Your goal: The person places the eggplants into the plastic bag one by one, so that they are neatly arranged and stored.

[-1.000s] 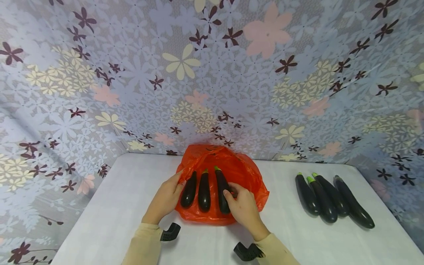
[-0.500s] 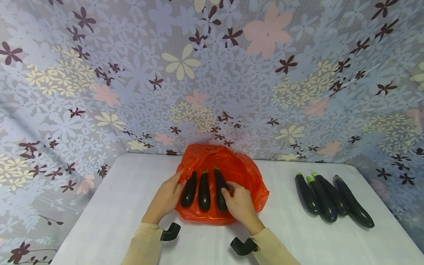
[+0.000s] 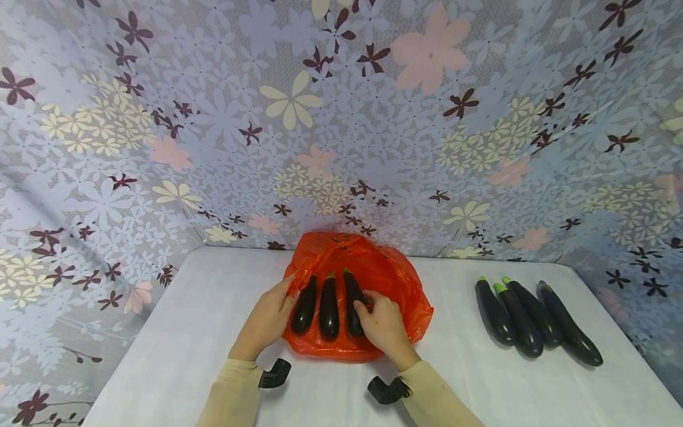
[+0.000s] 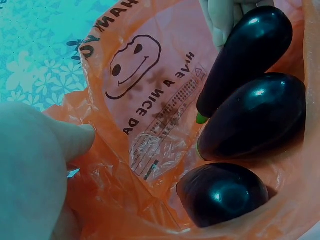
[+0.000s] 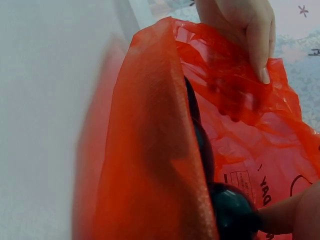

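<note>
Left hand pinches bag edge; right hand seemingly grips one of three eggplants inside; four others right, table between.

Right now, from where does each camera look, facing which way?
Head: head-worn, facing forward and down at the red bag; left hand, right hand, sleeves show.
Left wrist: worn there, looking into the bag; both hands partly show.
Right wrist: worn there, looking along the bag's side; both hands partly show.
Both wrist views share the bagged eggplants.
</note>
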Demonstrator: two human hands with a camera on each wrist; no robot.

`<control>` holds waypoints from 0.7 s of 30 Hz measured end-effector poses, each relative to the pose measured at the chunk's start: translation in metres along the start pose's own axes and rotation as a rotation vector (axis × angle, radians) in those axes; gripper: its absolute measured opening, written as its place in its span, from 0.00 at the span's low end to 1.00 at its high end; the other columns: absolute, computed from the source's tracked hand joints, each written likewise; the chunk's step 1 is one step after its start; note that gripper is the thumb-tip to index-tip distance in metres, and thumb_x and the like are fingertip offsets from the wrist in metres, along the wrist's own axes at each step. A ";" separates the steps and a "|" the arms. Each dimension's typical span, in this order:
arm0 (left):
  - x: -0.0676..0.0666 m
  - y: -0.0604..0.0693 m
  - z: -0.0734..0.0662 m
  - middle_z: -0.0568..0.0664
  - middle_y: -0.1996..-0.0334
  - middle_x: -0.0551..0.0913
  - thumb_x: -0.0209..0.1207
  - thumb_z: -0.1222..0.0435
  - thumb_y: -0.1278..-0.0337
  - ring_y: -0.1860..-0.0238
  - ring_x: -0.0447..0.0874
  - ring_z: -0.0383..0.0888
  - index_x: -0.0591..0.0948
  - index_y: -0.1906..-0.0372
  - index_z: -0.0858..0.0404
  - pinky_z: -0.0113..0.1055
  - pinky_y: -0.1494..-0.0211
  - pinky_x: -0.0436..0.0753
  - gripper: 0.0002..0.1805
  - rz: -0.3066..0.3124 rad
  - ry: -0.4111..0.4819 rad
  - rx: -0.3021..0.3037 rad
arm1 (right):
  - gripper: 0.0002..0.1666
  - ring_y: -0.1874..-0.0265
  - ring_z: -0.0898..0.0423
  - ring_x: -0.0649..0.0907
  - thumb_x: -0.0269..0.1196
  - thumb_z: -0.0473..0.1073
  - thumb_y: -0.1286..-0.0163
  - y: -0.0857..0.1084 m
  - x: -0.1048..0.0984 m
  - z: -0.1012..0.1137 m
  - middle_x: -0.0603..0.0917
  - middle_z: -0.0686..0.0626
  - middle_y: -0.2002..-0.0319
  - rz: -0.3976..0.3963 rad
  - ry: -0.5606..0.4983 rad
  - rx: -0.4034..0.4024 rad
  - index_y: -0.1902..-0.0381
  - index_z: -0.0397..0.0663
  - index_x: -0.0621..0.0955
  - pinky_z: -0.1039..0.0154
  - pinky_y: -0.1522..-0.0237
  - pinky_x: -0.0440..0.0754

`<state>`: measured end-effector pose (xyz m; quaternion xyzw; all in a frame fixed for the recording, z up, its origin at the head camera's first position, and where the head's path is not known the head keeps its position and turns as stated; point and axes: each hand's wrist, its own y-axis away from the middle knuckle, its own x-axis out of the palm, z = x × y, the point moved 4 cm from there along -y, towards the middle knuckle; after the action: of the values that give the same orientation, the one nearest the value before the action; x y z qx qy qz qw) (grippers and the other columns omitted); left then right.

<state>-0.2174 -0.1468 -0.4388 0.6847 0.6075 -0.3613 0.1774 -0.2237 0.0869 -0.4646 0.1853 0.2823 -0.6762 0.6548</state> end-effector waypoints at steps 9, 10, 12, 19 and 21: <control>-0.001 0.000 -0.001 0.58 0.32 0.74 0.50 0.63 0.24 0.32 0.72 0.58 0.67 0.26 0.63 0.55 0.29 0.69 0.26 -0.002 -0.002 0.001 | 0.22 0.54 0.44 0.86 0.65 0.46 0.30 -0.005 0.005 -0.003 0.88 0.41 0.54 -0.003 0.039 0.035 0.45 0.36 0.83 0.47 0.49 0.84; -0.001 0.000 -0.001 0.57 0.32 0.74 0.50 0.63 0.24 0.32 0.73 0.58 0.67 0.26 0.63 0.55 0.29 0.69 0.26 -0.001 -0.001 0.000 | 0.22 0.54 0.44 0.86 0.65 0.46 0.30 -0.005 0.005 -0.003 0.88 0.41 0.54 -0.001 0.037 0.045 0.44 0.37 0.83 0.48 0.49 0.84; -0.001 0.000 -0.001 0.57 0.32 0.74 0.50 0.63 0.24 0.33 0.73 0.57 0.67 0.26 0.63 0.55 0.29 0.69 0.26 0.000 0.001 -0.002 | 0.23 0.54 0.45 0.86 0.64 0.46 0.30 -0.005 0.006 -0.003 0.87 0.41 0.54 0.007 0.035 0.049 0.44 0.36 0.83 0.48 0.50 0.85; -0.001 0.000 -0.002 0.57 0.34 0.76 0.50 0.63 0.24 0.34 0.74 0.57 0.68 0.26 0.63 0.55 0.30 0.70 0.26 0.003 0.008 -0.007 | 0.24 0.55 0.46 0.86 0.65 0.47 0.30 -0.005 0.007 -0.004 0.87 0.41 0.54 0.029 0.035 0.052 0.44 0.35 0.82 0.50 0.52 0.86; -0.001 0.000 -0.001 0.57 0.34 0.76 0.50 0.63 0.24 0.34 0.75 0.57 0.68 0.26 0.63 0.55 0.30 0.70 0.26 0.002 0.007 -0.006 | 0.24 0.55 0.46 0.86 0.65 0.47 0.30 -0.006 0.008 -0.004 0.87 0.41 0.54 0.032 0.039 0.055 0.44 0.35 0.82 0.50 0.52 0.86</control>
<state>-0.2173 -0.1462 -0.4373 0.6861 0.6084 -0.3570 0.1777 -0.2303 0.0831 -0.4724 0.2211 0.2734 -0.6694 0.6545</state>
